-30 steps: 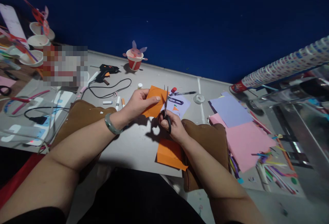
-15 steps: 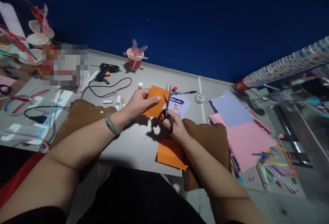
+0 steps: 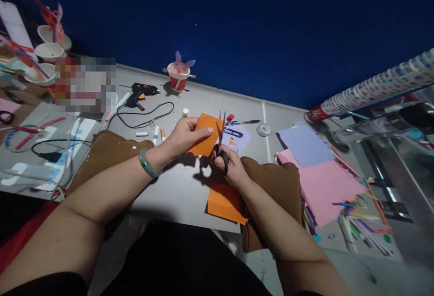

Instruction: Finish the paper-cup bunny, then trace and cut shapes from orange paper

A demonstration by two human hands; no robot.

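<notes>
Between thumb and fingers, my left hand (image 3: 186, 136) pinches a piece of orange paper (image 3: 205, 140) above the table. A curved drawn line shows faintly on it. My right hand (image 3: 232, 167) is closed around the black handles of a pair of scissors (image 3: 221, 140), whose blades point up and away at the paper's right edge, slightly apart. Another orange sheet (image 3: 225, 203) lies on the table below my right hand. Behind the scissors, a purple sheet (image 3: 244, 138) carries small orange scraps, a utility knife (image 3: 233, 132) and a pen (image 3: 244, 122).
A black glue gun (image 3: 140, 94) with a looped cord lies left, near a decorated red paper cup (image 3: 178, 78). Brown padded rests (image 3: 274, 196) lie under both forearms. A tape roll (image 3: 263, 129), pink paper (image 3: 330, 187) and a long cup stack (image 3: 373, 88) are on the right.
Almost nothing differs. The orange paper and the scissors stay in nearly the same place, and both hands keep their hold.
</notes>
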